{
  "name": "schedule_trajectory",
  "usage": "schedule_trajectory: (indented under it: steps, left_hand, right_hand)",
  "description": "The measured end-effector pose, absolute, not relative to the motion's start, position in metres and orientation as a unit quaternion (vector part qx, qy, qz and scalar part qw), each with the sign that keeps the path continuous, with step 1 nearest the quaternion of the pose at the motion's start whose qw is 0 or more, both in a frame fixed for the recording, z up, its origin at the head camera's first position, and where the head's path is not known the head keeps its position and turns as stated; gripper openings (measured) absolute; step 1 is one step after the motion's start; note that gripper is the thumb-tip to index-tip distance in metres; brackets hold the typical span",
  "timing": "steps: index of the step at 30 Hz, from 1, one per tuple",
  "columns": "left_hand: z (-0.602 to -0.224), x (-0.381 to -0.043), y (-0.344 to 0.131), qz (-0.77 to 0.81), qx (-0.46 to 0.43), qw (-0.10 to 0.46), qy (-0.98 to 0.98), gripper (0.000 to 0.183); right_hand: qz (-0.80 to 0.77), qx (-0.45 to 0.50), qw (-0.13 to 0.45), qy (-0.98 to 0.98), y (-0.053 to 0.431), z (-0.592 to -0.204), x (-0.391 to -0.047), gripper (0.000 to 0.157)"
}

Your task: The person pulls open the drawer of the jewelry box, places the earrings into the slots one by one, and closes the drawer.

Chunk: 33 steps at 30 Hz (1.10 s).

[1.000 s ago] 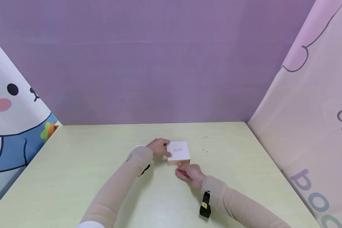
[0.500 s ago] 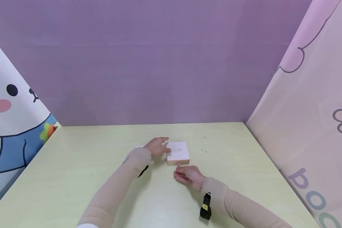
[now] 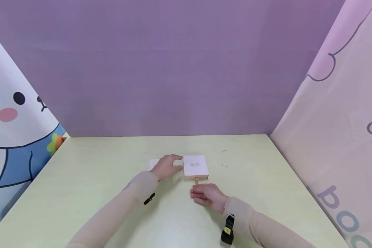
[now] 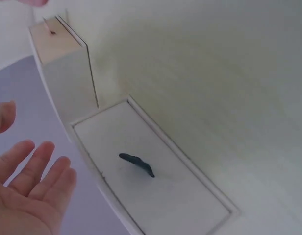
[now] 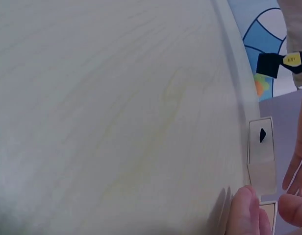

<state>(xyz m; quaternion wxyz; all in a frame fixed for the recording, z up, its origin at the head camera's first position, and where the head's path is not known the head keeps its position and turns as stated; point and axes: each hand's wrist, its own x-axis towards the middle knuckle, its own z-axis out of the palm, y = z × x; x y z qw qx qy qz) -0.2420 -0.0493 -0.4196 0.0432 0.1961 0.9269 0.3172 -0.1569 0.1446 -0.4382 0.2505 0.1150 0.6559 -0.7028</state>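
Observation:
A small white drawer box (image 3: 196,166) with lettering on top sits on the table, its peach front facing me. From that front sticks a short pink ribbon tab (image 4: 48,26). My left hand (image 3: 166,167) is at the box's left side, thumb and fingers spread, holding nothing. Just in front of the tab, my right hand (image 3: 209,196) lies with fingers loosely bent. The right wrist view shows a gap between its thumb and fingers (image 5: 244,210). Behind the left hand is a second white box (image 4: 165,196) with a dark pull tab (image 4: 137,164), partly hidden in the head view.
The pale wooden table (image 3: 111,193) meets a purple backdrop (image 3: 167,69) at its far edge. Printed cloth panels stand at both sides, a cartoon animal (image 3: 24,137) on the left one. A few dark specks (image 3: 224,151) mark the table right of the box.
My left hand has come off the box's top and shifted left, showing more of the lid. The right hand has drawn back slightly from the front, leaving the tab exposed. The box stays put.

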Motion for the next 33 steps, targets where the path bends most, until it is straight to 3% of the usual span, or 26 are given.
schedule_trajectory:
  steps: [16, 24, 33]
  left_hand:
    - [-0.422, -0.199, -0.136, 0.373, 0.192, 0.03, 0.907, 0.038]
    - [-0.426, -0.212, -0.166, 0.335, 0.186, -0.019, 0.923, 0.039]
    - [-0.43, -0.235, -0.179, 0.369, 0.212, -0.022, 0.904, 0.04]
  right_hand:
    - [-0.679, 0.047, 0.317, 0.66, 0.119, -0.442, -0.157, 0.035]
    - [-0.684, 0.011, 0.314, 0.658, 0.095, -0.441, -0.165, 0.035]
    - [-0.683, 0.007, 0.292, 0.669, 0.074, -0.443, -0.18, 0.037]
